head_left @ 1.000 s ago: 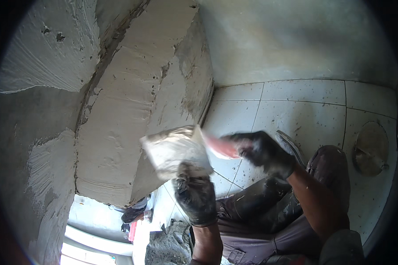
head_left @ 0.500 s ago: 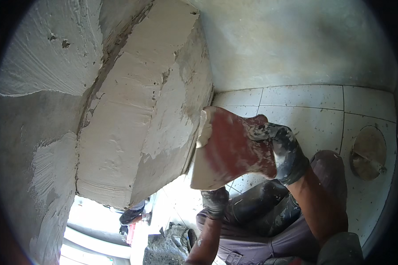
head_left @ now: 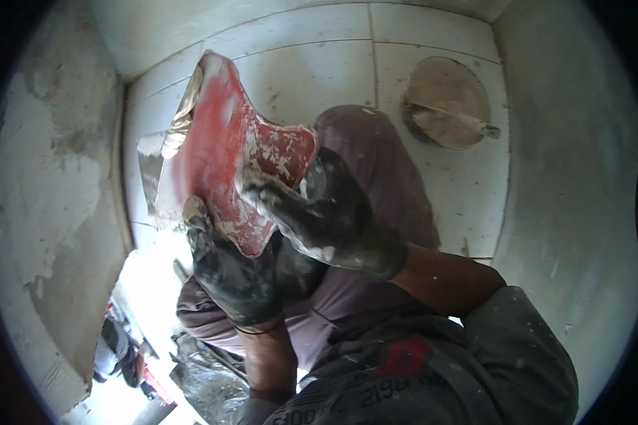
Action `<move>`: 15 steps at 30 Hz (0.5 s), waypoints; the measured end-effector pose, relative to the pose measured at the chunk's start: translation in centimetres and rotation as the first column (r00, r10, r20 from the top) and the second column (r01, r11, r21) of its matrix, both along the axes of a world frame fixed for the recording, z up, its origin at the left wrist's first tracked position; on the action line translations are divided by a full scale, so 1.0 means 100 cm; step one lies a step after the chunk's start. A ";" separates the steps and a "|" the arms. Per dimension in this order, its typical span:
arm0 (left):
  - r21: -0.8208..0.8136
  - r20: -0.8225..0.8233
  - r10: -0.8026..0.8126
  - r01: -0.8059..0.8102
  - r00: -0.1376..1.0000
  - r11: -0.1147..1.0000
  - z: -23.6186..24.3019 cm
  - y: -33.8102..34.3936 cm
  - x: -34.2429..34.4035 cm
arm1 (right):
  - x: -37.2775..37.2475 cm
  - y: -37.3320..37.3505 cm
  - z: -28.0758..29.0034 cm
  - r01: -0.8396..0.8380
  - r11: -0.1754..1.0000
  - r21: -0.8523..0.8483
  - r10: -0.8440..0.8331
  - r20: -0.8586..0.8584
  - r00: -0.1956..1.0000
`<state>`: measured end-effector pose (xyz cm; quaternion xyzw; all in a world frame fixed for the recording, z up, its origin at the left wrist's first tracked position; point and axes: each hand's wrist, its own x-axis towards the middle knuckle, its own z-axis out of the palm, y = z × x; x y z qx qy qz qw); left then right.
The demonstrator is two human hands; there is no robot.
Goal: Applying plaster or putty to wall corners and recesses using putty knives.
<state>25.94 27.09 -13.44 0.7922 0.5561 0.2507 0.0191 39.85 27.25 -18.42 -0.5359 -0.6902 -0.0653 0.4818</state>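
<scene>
My right hand (head_left: 319, 212), in a dark, putty-smeared glove, grips the narrow end of a flat red plaster spreader (head_left: 220, 142). Its thumb presses along the spreader's upper face. Cream putty (head_left: 181, 124) clings to the far left edge. At the spreader's lower left, my gloved left hand (head_left: 237, 273) is closed with its thumb up, most of its fingers hidden. A flat grey scraper blade (head_left: 149, 173) sticks out behind the spreader, beyond that thumb; its grip is out of sight, but it appears to be in my left hand.
A round bucket (head_left: 446, 103) of putty, a flat tool lying across it, stands on the white tiled floor (head_left: 312, 78) to the right. Partly plastered wall (head_left: 57, 198) rises at left, another grey wall (head_left: 574, 212) at right. Dark plastic sheeting (head_left: 206, 372) lies at lower left.
My view has swung right and down, away from the plastered surface. The red spreader is now tilted upward in front of my lap, and my left hand has come up against its lower edge.
</scene>
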 end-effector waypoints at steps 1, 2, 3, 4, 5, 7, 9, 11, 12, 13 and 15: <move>-0.023 0.027 -0.002 0.003 1.000 1.000 -0.004 0.001 0.005 | 0.020 -0.001 -0.012 0.003 1.000 -0.023 -0.002 0.027 1.000; -0.041 0.022 -0.013 0.014 1.000 0.999 -0.007 0.004 0.011 | 0.047 0.006 -0.031 -0.234 0.959 0.159 0.238 -0.005 0.971; -0.057 0.004 -0.013 0.013 1.000 0.998 -0.014 0.007 0.010 | 0.070 0.004 -0.048 -0.449 0.826 0.341 0.480 -0.007 0.877; 0.131 -0.036 -0.040 0.045 0.999 0.990 -0.021 0.010 0.001 | 0.109 -0.015 -0.030 -0.331 0.943 -0.028 0.331 -0.015 0.943; 0.210 -0.197 -0.071 0.113 0.978 0.971 -0.022 0.013 -0.005 | 0.157 -0.038 -0.007 -0.138 0.912 -0.386 0.171 0.052 0.984; 0.207 -0.102 -0.120 0.139 0.988 0.969 -0.028 0.020 0.018 | 0.213 -0.062 -0.003 0.334 0.848 -0.411 -0.297 0.152 0.943; 0.085 0.159 -0.238 0.227 0.958 0.970 -0.036 0.033 0.048 | 0.253 -0.080 -0.019 0.593 0.726 -0.348 -0.354 0.551 0.756; -0.294 0.650 -0.140 0.417 0.747 0.860 -0.024 0.037 0.085 | 0.260 -0.074 -0.030 0.504 0.433 -0.747 -0.282 0.419 0.863; -0.171 0.690 -0.265 0.507 0.674 0.845 -0.026 0.040 0.109 | 0.255 -0.074 -0.039 0.504 0.433 -0.747 -0.274 0.424 0.863; -0.176 0.701 -0.258 0.512 0.665 0.841 -0.031 0.037 0.112 | 0.251 -0.077 -0.050 0.593 0.435 -0.677 -0.219 0.560 0.799; -0.200 0.482 -0.303 0.440 0.822 0.875 -0.047 0.053 0.174 | 0.246 -0.074 -0.051 0.656 0.466 -0.594 -0.146 0.679 0.719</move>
